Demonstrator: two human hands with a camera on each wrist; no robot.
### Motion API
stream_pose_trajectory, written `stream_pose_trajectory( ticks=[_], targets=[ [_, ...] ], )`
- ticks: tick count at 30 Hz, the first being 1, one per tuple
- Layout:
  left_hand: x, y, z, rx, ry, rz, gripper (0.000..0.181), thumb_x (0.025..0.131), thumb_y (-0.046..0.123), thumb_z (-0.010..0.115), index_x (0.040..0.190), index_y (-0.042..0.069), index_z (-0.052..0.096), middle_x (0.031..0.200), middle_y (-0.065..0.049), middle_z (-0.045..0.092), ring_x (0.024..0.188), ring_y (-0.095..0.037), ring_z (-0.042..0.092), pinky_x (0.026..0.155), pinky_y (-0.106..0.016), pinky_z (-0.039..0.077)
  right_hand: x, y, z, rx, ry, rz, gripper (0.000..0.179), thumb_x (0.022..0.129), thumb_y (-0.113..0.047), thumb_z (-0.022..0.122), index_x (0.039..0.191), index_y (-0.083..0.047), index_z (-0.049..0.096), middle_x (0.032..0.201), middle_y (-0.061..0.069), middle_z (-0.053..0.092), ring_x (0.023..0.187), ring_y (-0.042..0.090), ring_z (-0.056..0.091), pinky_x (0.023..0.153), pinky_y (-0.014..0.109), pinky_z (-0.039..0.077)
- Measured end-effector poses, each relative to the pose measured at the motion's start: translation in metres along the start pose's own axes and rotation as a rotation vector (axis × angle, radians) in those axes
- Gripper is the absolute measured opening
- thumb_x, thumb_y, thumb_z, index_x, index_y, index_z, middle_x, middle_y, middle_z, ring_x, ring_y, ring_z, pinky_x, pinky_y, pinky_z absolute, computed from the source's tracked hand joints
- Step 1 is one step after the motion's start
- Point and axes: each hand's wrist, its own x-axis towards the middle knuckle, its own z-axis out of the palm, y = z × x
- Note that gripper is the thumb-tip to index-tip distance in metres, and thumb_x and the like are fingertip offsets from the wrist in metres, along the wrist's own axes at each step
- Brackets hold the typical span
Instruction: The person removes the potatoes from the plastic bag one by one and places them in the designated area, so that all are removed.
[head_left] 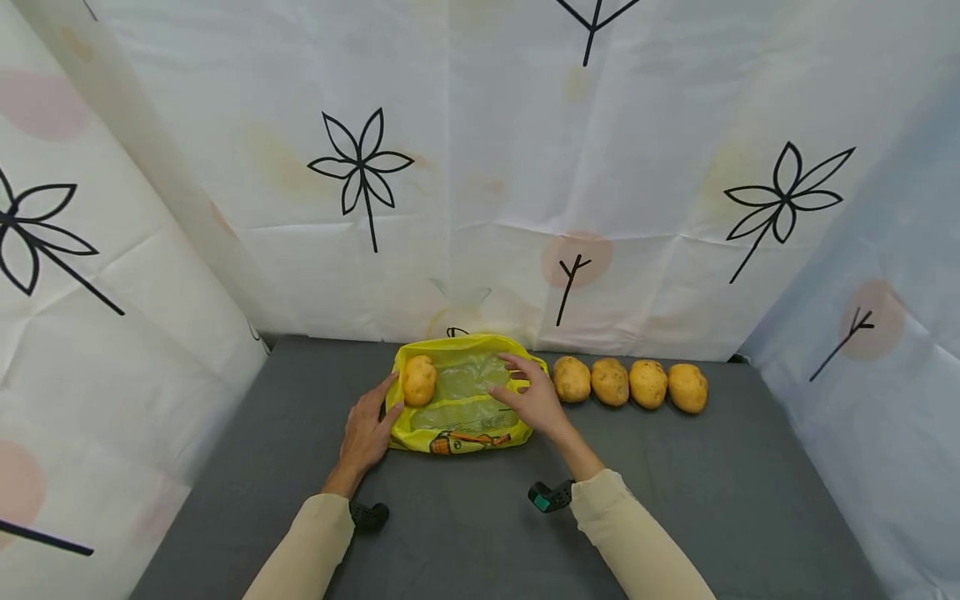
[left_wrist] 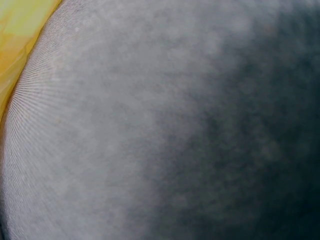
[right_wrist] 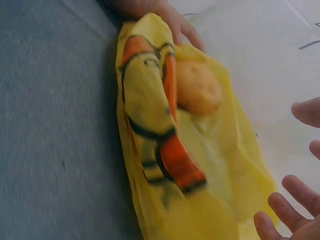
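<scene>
A yellow plastic bag (head_left: 457, 442) with an orange and black print lies on the dark table with its mouth open. One potato (head_left: 419, 381) sits inside, by the bag's left end; the right wrist view also shows this potato (right_wrist: 198, 88). My left hand (head_left: 366, 427) rests against the bag's left end, fingers extended and thumb apart at the rim. Over the right end is my right hand (head_left: 534, 400), fingers spread and holding nothing. In the left wrist view only a strip of the yellow bag (left_wrist: 17, 40) shows, and the left hand is out of sight.
Right of the bag, several potatoes stand in a row along the back of the table, from the nearest potato (head_left: 572, 380) to the last potato (head_left: 687, 388). White printed cloth (head_left: 465, 167) hangs behind and at both sides of the dark table (head_left: 465, 525).
</scene>
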Motion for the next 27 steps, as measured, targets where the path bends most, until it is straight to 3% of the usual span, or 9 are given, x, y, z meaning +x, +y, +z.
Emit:
stream_pose_trajectory(
  ticks=[9,20,27],
  targets=[
    [0.0,-0.003,0.003,0.003,0.009,0.011,0.055,0.107,0.038,0.05,0.158,0.024,0.039,0.153,-0.015,0.046,0.137,-0.042,0.041,0.11,-0.063,0.023,0.014,-0.003,0.034,0.094,-0.071,0.049,0.058,0.095,-0.019,0.074,0.148,-0.012,0.053,0.143,0.02,0.05,0.128,0.048,0.049,0.094,0.058,0.05],
    [0.0,-0.003,0.004,0.019,0.02,0.008,0.055,0.106,0.038,0.051,0.158,0.022,0.04,0.151,-0.017,0.048,0.135,-0.043,0.043,0.11,-0.066,0.023,0.034,-0.005,0.07,0.142,-0.147,0.06,0.063,0.095,-0.02,0.073,0.151,-0.006,0.048,0.149,0.027,0.042,0.129,0.05,0.047,0.096,0.058,0.049],
    [0.001,-0.001,0.003,0.023,0.005,-0.007,0.056,0.107,0.04,0.05,0.158,0.023,0.039,0.152,-0.016,0.047,0.137,-0.042,0.042,0.11,-0.065,0.023,0.044,-0.006,0.086,0.138,-0.158,0.032,0.061,0.095,-0.016,0.073,0.15,-0.003,0.049,0.152,0.022,0.043,0.131,0.051,0.045,0.1,0.058,0.047]
  ],
)
